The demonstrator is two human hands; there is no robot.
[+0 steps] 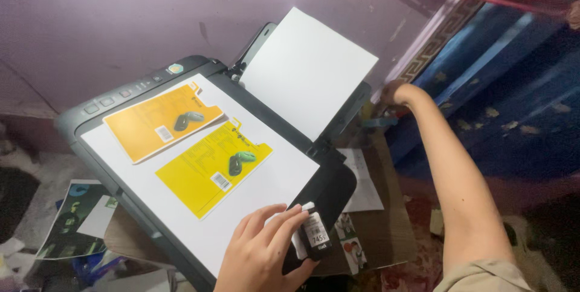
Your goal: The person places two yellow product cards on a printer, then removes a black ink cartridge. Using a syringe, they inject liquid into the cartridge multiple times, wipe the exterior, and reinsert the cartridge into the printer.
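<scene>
Our left hand point(266, 256) grips a black cartridge point(314, 234) beside the printer point(181, 74); our right hand point(393, 94) reaches behind it, its grip hidden.

Head view, steeply down, close over printer point(199, 165)

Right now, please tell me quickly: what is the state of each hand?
Left hand: closed on a small black ink cartridge, at the printer.
Right hand: behind the printer, fingers hidden; cannot be told.
</scene>
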